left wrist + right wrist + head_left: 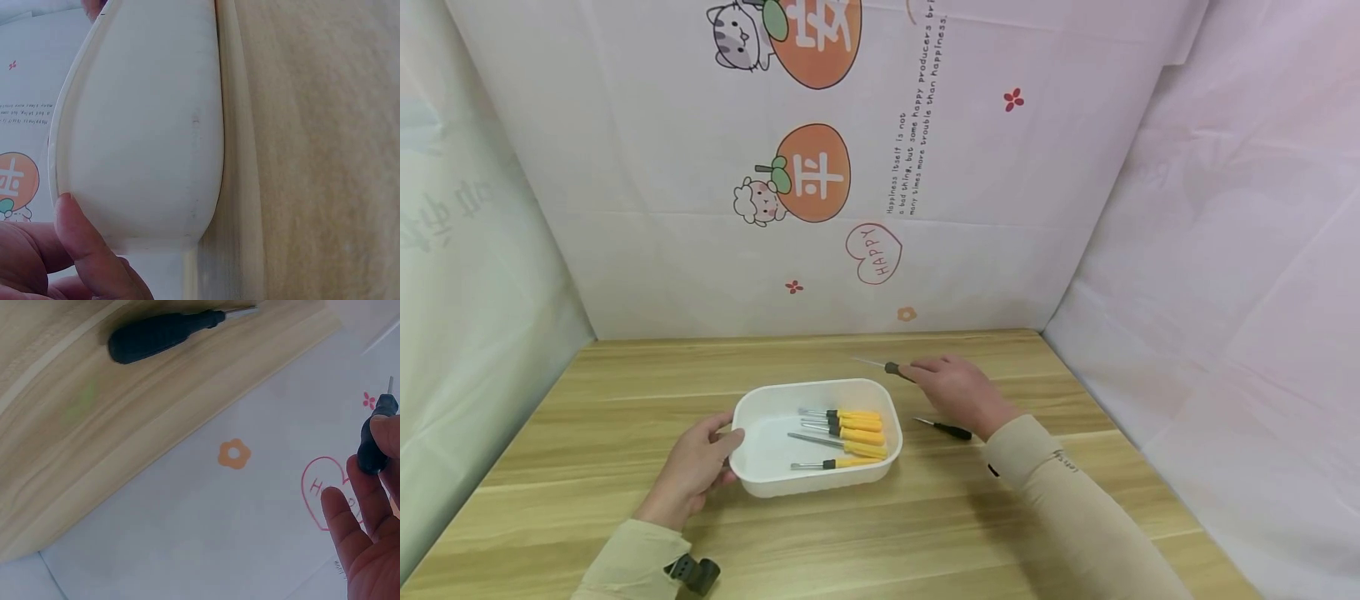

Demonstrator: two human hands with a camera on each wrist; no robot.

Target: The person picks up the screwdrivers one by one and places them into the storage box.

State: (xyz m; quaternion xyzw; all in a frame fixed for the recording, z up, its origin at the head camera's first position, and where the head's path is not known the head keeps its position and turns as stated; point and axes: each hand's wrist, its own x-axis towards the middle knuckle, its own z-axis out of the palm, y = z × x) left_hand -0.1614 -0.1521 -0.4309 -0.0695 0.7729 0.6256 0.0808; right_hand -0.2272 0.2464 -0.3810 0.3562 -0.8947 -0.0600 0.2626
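I am at a small staged work booth, not a lived-in room: a wooden table [820, 542] boxed in on three sides by pale cartoon-printed cloth [820, 175] hung as walls.

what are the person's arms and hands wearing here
Both hands are bare, with no gloves or rings visible. The left hand comes out of a beige long sleeve, with a dark strap or buckle at its wrist. The right hand has a matching beige sleeve, which carries small dark lettering near the cuff, too small to read.
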